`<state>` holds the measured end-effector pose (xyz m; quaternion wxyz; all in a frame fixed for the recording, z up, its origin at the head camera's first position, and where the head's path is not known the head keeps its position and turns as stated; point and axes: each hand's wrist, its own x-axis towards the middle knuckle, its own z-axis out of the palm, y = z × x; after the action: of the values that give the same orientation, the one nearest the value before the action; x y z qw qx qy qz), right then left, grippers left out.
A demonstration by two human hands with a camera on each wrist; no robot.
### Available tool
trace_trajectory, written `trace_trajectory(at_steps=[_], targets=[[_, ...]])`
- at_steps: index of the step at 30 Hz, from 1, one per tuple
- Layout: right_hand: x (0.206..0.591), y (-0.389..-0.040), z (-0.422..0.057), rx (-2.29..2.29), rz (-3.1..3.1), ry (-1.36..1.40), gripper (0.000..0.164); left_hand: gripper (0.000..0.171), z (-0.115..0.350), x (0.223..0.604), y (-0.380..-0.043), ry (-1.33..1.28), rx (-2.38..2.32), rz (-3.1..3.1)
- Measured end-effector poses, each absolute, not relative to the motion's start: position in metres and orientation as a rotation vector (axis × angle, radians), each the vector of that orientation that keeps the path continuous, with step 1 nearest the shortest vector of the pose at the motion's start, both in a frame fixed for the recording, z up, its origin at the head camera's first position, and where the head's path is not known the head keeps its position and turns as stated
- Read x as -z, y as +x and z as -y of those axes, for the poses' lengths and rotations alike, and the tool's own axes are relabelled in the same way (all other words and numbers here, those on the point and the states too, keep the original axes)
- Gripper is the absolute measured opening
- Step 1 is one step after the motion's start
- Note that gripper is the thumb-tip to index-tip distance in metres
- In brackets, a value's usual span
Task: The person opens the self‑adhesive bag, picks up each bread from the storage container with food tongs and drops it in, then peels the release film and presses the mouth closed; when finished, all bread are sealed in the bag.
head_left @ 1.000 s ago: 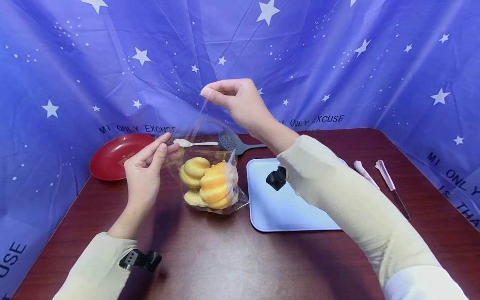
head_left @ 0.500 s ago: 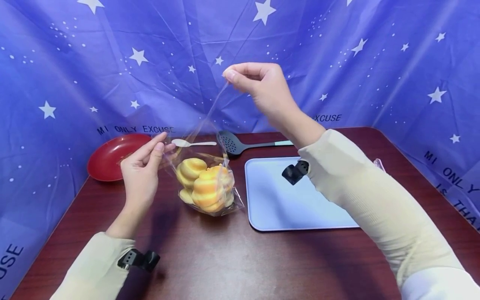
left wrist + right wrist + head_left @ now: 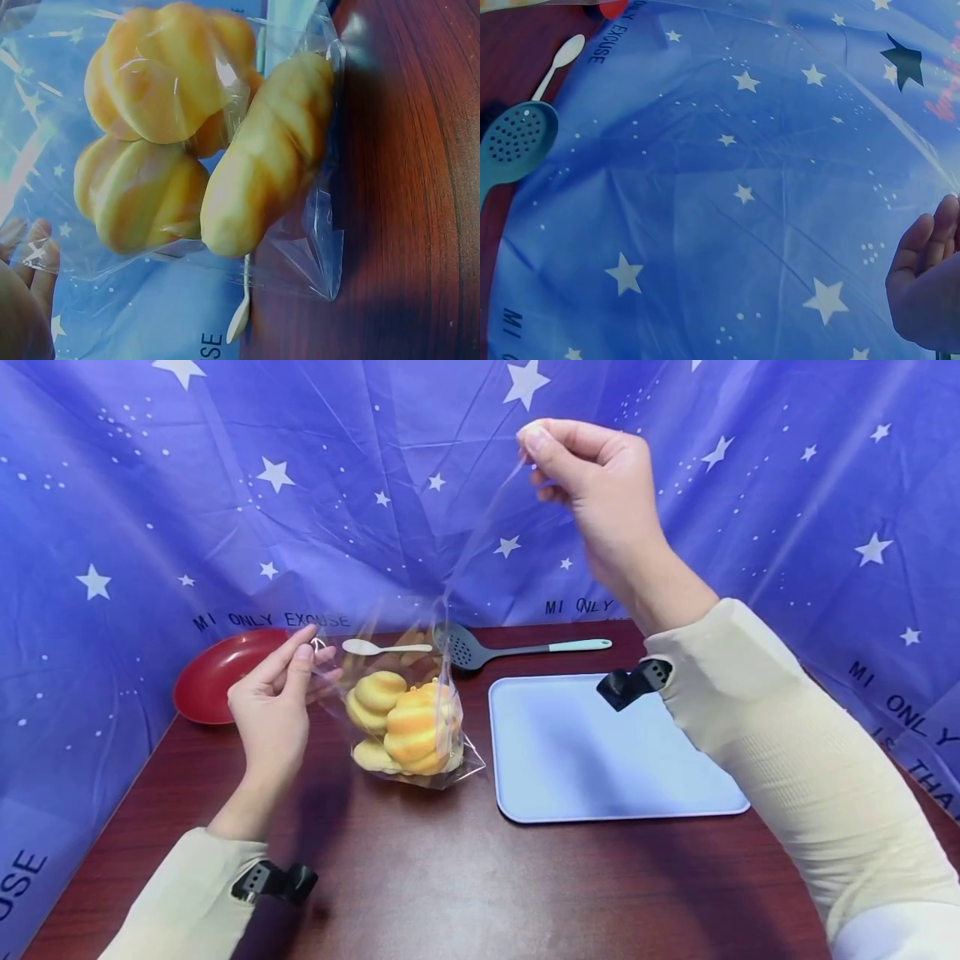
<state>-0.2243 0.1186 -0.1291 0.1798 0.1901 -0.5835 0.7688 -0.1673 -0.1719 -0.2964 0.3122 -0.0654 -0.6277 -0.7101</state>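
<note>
A clear plastic bag [image 3: 471, 758] with several bread rolls [image 3: 420, 729] in it is held up over the table, left of centre. Seen close in the left wrist view, the rolls are golden, one of them long and twisted [image 3: 270, 157]. At the bag's left edge, my left hand [image 3: 272, 700] pinches the film between thumb and fingers. My right hand [image 3: 611, 485] is raised high to the right, its thumb and forefinger pinching a drawn-out strand of the clear film that slants down to the bag's top. The right wrist view shows part of this hand [image 3: 926, 281] at its edge.
A pale blue tray [image 3: 615, 752] lies right of the bag. Behind are a white spoon [image 3: 363, 647], partly seen through the film, and a dark slotted turner [image 3: 517, 651]. A red plate [image 3: 210, 681] sits back left. A starry blue curtain [image 3: 375, 460] surrounds the table.
My right hand has moved up and to the right, stretching the film strand longer. My left hand has shifted slightly left, and the bag with the rolls has drifted a little left too.
</note>
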Motion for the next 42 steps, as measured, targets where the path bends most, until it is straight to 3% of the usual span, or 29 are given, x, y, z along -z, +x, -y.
trace_trajectory(at_steps=[12,30,42], targets=[[0.101,-0.224,-0.151,-2.320,1.296,0.434,0.007,0.025,0.169,0.294,-0.165,-0.115,1.759,1.643],[0.120,-0.226,-0.163,-2.487,1.330,0.508,0.013,0.024,0.170,0.298,-0.168,-0.065,1.765,1.631],[0.146,-0.250,-0.194,-2.515,1.225,0.075,0.007,0.024,0.175,0.299,-0.172,-0.050,1.780,1.615]])
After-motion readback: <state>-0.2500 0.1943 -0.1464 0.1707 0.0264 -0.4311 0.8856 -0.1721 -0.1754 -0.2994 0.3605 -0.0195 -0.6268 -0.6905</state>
